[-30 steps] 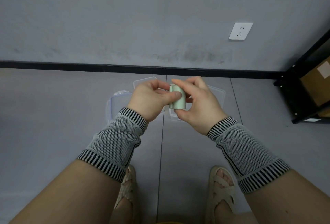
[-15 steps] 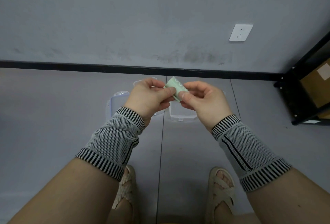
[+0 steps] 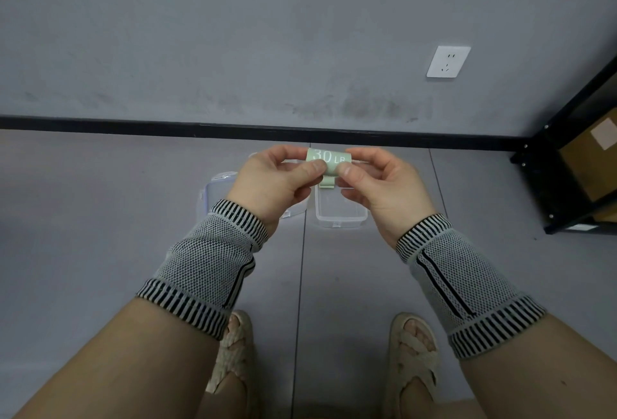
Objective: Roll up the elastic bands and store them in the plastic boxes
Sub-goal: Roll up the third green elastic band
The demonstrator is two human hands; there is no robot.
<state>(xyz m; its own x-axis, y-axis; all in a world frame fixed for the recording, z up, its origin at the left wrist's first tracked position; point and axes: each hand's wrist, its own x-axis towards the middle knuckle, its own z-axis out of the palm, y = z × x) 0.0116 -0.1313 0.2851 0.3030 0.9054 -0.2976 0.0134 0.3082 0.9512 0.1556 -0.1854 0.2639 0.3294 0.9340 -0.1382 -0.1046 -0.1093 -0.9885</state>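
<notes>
- Band (image 3: 329, 161), pale green and marked "30 LB", sits between both hands, held up over the floor (image 3: 133, 235) in front of me.
- I see it partly unrolled: the printed face lies flat toward the camera, and a short folded end hangs below the thumbs.
- Left hand (image 3: 277, 181) pinches the band's left edge; its grip is thumb pressed against curled fingers with the band between them.
- Right hand (image 3: 377, 185) pinches the right edge the same way, thumb on the front face, fingers curled behind.
- The two thumbs are just beside each other on the band's lower edge.
- Below the band a clear box (image 3: 340, 215) stands open on the floor, straight under the hanging end; I see nothing inside it.
- A clear lid (image 3: 217, 190) lies on the floor left of the box, partly hidden by my left hand.
- More clear plastic shows behind the hands, but I cannot tell what it is.
- Both wrists wear grey mesh sleeves (image 3: 203, 268) with black-and-white striped cuffs.
- My feet in woven sandals (image 3: 414, 358) stand near the bottom edge.
- A black baseboard (image 3: 133, 124) runs along the grey wall, with a white socket (image 3: 448, 61) up on the right.
- A black shelf (image 3: 567, 168) holding a cardboard carton (image 3: 591, 158) stands in the right corner.
</notes>
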